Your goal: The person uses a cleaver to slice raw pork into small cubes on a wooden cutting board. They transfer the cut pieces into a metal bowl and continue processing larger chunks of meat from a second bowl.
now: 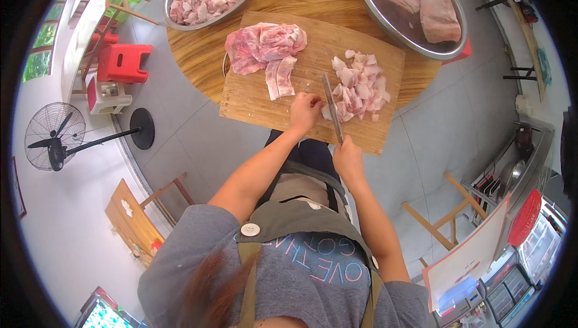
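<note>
My right hand (348, 158) grips the handle of a kitchen knife (332, 104), whose blade is seen nearly edge-on, pointing away from me over a wooden cutting board (262, 109). Just left of the blade, my left hand (306, 110) rests low over the board with its fingers curled. Whether a bit of meat is under those fingers is hidden. Beyond my left hand lie two pale strips of raw meat (280, 77), touching a larger pink slab of raw meat (264, 45). To the right of the knife is a loose pile of cut meat pieces (361, 86).
The board's near edge overhangs a round wooden table (194, 63). A metal basin (168, 14) full of cut meat stands far left; another basin (377, 21) with two meat slabs stands far right. A pedestal fan (56, 136) and red stool (122, 63) are to the left.
</note>
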